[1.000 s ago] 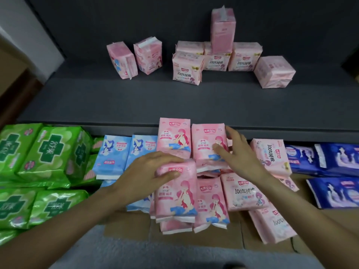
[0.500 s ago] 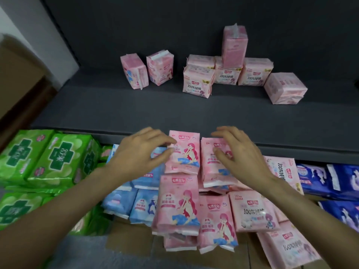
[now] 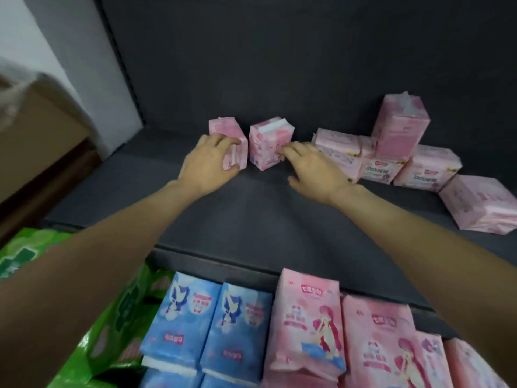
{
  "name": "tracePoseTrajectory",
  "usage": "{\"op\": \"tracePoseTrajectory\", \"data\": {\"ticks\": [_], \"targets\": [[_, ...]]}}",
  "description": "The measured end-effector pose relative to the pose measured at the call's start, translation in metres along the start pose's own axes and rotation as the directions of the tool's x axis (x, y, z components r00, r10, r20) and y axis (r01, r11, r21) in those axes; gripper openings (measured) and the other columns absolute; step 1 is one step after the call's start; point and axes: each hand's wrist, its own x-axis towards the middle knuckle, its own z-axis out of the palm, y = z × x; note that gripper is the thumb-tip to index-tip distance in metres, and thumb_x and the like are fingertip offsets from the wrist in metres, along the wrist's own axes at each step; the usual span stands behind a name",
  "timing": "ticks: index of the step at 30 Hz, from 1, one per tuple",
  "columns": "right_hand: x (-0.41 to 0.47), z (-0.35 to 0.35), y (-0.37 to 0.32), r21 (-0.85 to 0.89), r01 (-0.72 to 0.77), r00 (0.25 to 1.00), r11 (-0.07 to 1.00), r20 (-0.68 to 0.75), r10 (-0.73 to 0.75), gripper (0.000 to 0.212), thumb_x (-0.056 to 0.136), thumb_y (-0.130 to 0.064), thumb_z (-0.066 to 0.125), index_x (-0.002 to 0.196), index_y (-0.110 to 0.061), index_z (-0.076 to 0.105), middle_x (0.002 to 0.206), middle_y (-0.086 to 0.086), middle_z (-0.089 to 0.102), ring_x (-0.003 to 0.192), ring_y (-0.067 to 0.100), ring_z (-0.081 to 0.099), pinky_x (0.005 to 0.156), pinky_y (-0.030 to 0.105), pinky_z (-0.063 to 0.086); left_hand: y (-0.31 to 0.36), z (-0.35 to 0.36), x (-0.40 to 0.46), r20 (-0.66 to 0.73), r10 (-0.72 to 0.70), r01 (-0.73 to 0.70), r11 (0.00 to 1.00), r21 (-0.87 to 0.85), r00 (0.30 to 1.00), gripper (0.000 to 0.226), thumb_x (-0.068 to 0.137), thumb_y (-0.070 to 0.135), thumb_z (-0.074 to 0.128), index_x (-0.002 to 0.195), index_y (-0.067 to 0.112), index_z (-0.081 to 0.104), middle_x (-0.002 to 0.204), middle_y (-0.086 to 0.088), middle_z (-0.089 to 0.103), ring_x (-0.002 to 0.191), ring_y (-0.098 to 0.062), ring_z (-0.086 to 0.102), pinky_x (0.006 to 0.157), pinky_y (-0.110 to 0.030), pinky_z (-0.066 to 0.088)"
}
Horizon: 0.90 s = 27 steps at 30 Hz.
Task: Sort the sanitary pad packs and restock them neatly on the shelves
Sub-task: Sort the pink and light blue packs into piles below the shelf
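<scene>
Head view, left grip (image 3: 208, 161) on pink pack (image 3: 229, 137)

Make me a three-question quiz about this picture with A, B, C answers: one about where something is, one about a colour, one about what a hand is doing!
1. Where is the tall upright pink pack?
A. On top of other pink packs
B. On the floor
C. In a hand

2. What colour are the packs between the green packs and the pink cartoon-girl packs?
A. Yellow
B. Light blue
C. Black

3. What is the left hand doing?
A. Hanging idle
B. Waving
C. Gripping a small pink pack

Answers: 1 A, it stands on the row on the dark grey shelf. 2 B, the wrappers are blue. 3 C, its fingers wrap the pack.
</scene>
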Motion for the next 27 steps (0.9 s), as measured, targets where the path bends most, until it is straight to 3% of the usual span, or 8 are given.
{"op": "tracePoseTrajectory", "data": {"ticks": [4,7,11,14,16,20,24,27], "targets": [[0.063,0.010,0.011,-0.120,-0.012,1.000,0.993,0.012,0.014,0.078,0.085,0.003,0.052,0.151,-0.016,0.016,0.160,0.000,0.007,0.147,0.019,0.004,0.119,0.039,0.012,-0.015,0.017,0.044,0.162,-0.068,0.050,0.992,0.112,0.984,0.062,0.087,0.036,0.059,0.144,0.033,0.035,0.156,0.001,0.021,0.141,-0.026,0.015,0.106,-0.049,0.035],[0.104,0.016,0.019,-0.236,-0.030,0.998,0.971,0.039,0.040,0.082,0.089,0.002,0.051,0.153,-0.017,0.004,0.161,-0.003,0.003,0.147,0.018,0.002,0.119,0.038,0.007,-0.030,0.031,0.065,0.263,-0.101,0.057,0.984,0.167,0.959,0.064,0.090,0.042,0.053,0.147,0.041,0.023,0.158,0.008,0.010,0.145,-0.021,0.002,0.108,-0.053,0.030],[0.127,0.021,0.019,-0.363,-0.010,0.999,0.932,0.025,0.020,0.073,0.090,-0.010,0.053,0.151,-0.017,0.015,0.149,0.007,0.026,0.132,0.030,0.030,0.103,0.040,0.029,-0.032,0.042,0.073,0.082,-0.150,0.149,0.989,0.014,0.985,0.043,0.088,0.051,0.055,0.124,0.028,0.050,0.139,0.005,0.037,0.134,-0.023,0.024,0.088,-0.044,0.047],[0.125,0.022,0.018,-0.401,-0.010,1.000,0.916,-0.027,-0.001,0.051,0.089,-0.011,0.050,0.138,-0.016,0.039,0.135,0.011,0.034,0.121,0.031,0.035,0.095,0.039,0.030,-0.024,0.045,0.079,0.020,-0.214,0.212,0.974,0.076,0.977,0.049,0.084,0.055,0.059,0.115,0.017,0.053,0.126,-0.002,0.042,0.120,-0.027,0.035,0.075,-0.039,0.047],[0.118,0.023,0.018,-0.401,-0.002,0.999,0.916,-0.045,-0.018,0.048,0.086,-0.013,0.054,0.133,-0.014,0.042,0.139,0.011,0.033,0.126,0.031,0.031,0.098,0.039,0.026,-0.022,0.048,0.079,-0.022,-0.261,0.262,0.965,0.020,0.965,0.042,0.083,0.041,0.065,0.113,0.014,0.053,0.126,-0.005,0.042,0.117,-0.027,0.038,0.074,-0.037,0.046],[0.085,0.020,0.015,-0.152,-0.129,0.992,0.980,-0.028,0.126,0.071,0.073,-0.036,0.071,0.131,-0.016,0.038,0.134,0.006,0.040,0.125,0.027,0.036,0.099,0.038,0.028,-0.024,0.047,0.062,-0.069,-0.349,0.320,0.910,-0.265,0.935,0.057,0.070,0.019,0.076,0.121,0.015,0.050,0.135,-0.007,0.036,0.120,-0.027,0.042,0.088,-0.036,0.046],[0.025,0.009,0.005,0.305,-0.253,0.957,0.918,-0.062,0.284,0.088,0.061,-0.043,0.079,0.134,-0.016,0.038,0.127,0.002,0.047,0.117,0.026,0.044,0.092,0.040,0.043,-0.022,0.026,0.022,0.091,-0.429,0.433,0.833,-0.345,0.899,0.098,0.070,0.022,0.077,0.148,0.026,0.017,0.136,-0.006,0.045,0.119,-0.030,0.048,0.094,-0.035,0.042],[-0.014,-0.002,-0.005,0.369,-0.275,0.947,0.888,-0.053,0.315,0.085,0.063,-0.040,0.079,0.135,-0.019,0.037,0.127,-0.002,0.050,0.118,0.022,0.045,0.089,0.039,0.045,-0.017,0.009,-0.016,0.046,-0.382,0.367,0.842,-0.396,0.923,0.083,0.069,0.023,0.076,0.140,0.027,0.032,0.119,0.008,0.055,0.108,-0.020,0.054,0.086,-0.031,0.042]]}}
